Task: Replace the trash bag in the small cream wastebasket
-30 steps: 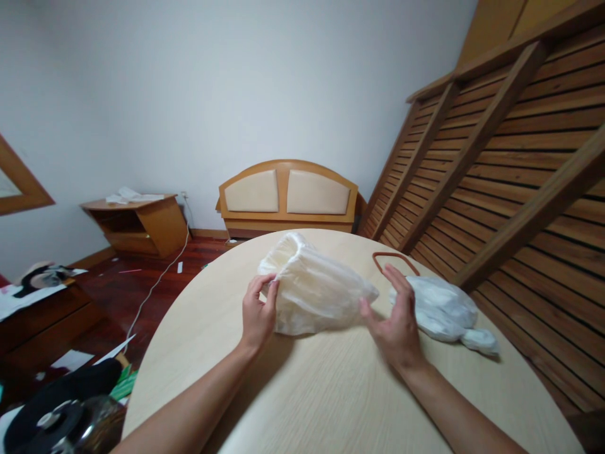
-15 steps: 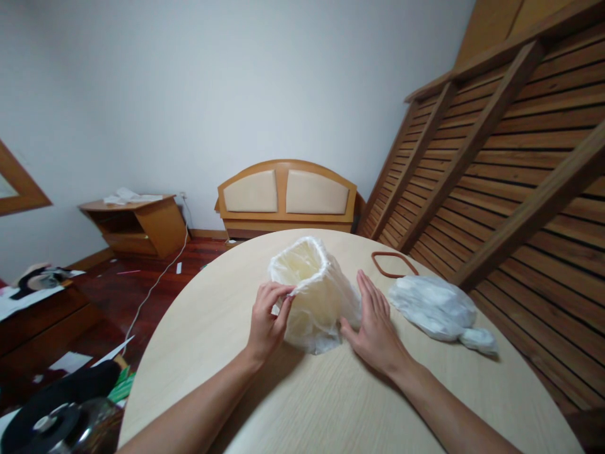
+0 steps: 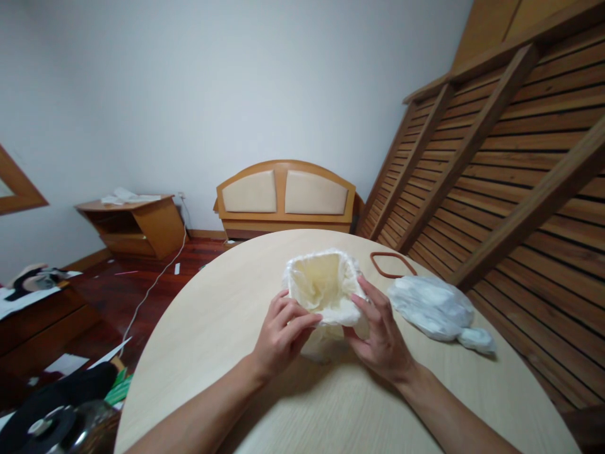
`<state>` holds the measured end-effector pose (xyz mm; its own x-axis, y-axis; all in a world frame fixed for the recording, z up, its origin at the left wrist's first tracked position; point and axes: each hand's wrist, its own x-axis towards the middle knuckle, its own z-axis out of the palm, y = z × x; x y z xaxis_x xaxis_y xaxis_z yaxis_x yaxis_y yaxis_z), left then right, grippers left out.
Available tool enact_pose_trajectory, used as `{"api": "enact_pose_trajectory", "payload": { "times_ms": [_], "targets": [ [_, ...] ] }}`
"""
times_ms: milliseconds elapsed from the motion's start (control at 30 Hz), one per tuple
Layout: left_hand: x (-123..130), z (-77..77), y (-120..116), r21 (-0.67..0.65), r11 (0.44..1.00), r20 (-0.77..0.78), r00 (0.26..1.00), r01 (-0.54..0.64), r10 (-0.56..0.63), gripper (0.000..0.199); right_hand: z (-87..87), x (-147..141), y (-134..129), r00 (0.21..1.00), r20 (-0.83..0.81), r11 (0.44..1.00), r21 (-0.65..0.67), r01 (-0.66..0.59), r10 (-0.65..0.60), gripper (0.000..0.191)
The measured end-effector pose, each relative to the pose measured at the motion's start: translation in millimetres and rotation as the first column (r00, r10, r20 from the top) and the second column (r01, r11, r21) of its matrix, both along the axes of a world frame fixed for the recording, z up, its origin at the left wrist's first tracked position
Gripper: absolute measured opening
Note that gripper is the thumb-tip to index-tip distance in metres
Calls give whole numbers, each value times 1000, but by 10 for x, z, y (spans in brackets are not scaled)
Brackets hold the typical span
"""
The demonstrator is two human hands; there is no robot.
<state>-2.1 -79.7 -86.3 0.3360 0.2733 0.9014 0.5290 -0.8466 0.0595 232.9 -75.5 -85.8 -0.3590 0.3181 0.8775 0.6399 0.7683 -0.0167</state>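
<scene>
A small trash bin point(image 3: 317, 282), cream inside and lined with a thin white plastic bag point(image 3: 347, 314), stands on the round table between my hands. The bag is folded over its rim, and the opening faces up and toward me. My left hand point(image 3: 286, 328) grips the near left part of the rim, fingers on top and thumb hidden below. My right hand point(image 3: 380, 331) is closed on the near right corner of the rim, fingertips over the edge and thumb underneath. The lower part of the bin is partly hidden by my hands.
A brown rounded rectangular ring point(image 3: 392, 265) lies on the table point(image 3: 212, 328) at the back right. A knotted white plastic bag point(image 3: 432, 308) with contents rests to the right. Wooden slats point(image 3: 520, 189) lean beyond the table's right edge; clutter and a pot lid point(image 3: 59, 425) are at lower left.
The bin has turned and its opening has tipped toward me. My right hand has gone from resting flat beside it to gripping the rim; my left has shifted right along the rim.
</scene>
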Motion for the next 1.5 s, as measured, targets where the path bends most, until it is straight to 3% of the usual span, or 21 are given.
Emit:
{"api": "enact_pose_trajectory", "payload": {
  "times_ms": [100, 200, 333, 467, 567, 767, 1000, 1267, 1500],
  "targets": [
    [-2, 7, -12, 27, 1000, -20, 1000, -5, 5, 16, 3, 75, 31, 994, -76, 997, 23, -79, 81, 71],
    [2, 14, -29, 42, 999, -67, 998, 12, -10, 17, 13, 131, 35, 953, -255, 986, 15, -168, 167, 57],
    [13, 17, -43, 88, 994, -162, 985, 68, -53, 19, 19, 134, 49, 848, -508, 970, -92, -227, 150, 50],
    [9, 21, -39, 109, 984, -239, 964, 143, -114, 19, 11, 128, 94, 778, -622, 928, -231, -292, 90, 54],
    [-3, 29, -36, 100, 984, -272, 955, 146, -114, 20, 4, 142, 121, 772, -633, 898, -307, -314, 54, 48],
    [-10, 52, -41, 92, 984, -284, 951, 153, -122, 19, -14, 162, 148, 787, -617, 893, -356, -277, -1, 44],
    [2, 46, -18, 124, 978, -311, 943, 165, -120, 18, 116, 279, 167, 812, -582, 946, -279, -165, -30, 43],
    [-15, 48, -17, 139, 974, -399, 910, 181, -112, 20, 136, 255, 185, 860, -505, 931, -342, -124, -71, 17],
    [-18, 3, 33, 100, 991, -425, 904, 92, -41, 20, 153, 192, 173, 862, -491, 946, -322, -41, -130, 15]
  ]
}}
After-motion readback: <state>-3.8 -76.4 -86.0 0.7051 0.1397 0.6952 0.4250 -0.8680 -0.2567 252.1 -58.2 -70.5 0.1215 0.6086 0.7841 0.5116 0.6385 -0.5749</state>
